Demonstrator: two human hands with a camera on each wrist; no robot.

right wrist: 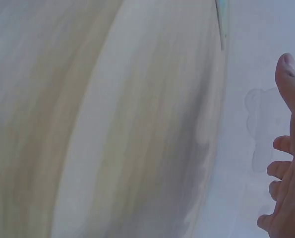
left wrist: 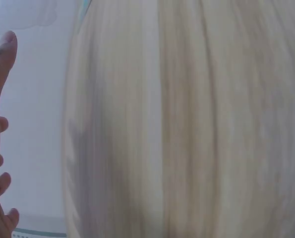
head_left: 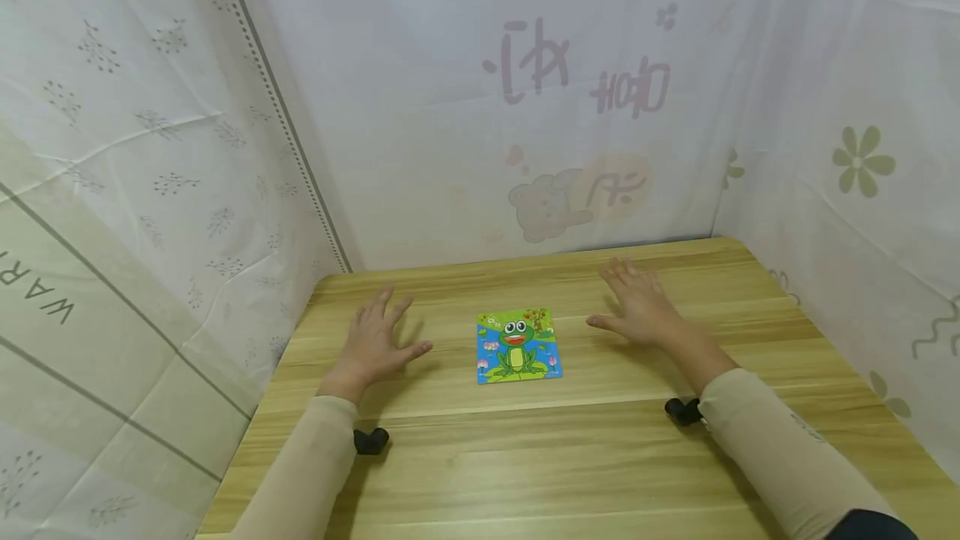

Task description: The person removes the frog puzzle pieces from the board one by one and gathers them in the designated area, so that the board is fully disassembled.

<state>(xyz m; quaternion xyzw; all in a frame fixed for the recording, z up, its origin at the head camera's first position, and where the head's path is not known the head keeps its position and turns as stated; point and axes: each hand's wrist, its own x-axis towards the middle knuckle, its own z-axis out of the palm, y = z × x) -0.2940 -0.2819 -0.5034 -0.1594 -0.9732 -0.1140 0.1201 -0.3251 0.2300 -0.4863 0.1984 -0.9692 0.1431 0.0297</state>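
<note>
Frog puzzle card (head_left: 517,346) lies flat near the middle of the wooden table (head_left: 600,457), picture side up, between the two hands and touched by neither. It is close to square, slightly taller than wide, so its longer side runs away from the person toward the curtain wall (head_left: 525,107), with only a slight skew.

From the left hand (head_left: 378,340) the card lies to the right, on about the same line across the table; the thumb points toward it. From the right hand (head_left: 637,307) it lies to the left and a little nearer the person. Judging by the gaps, the two hands are about equally far from it, the left thumb tip perhaps slightly closer.

Both hands rest palm down on the wood with fingers spread and straight, holding nothing. The wrist views show only blurred tabletop and fingers (left wrist: 1,59) at the edge of the frame.
</note>
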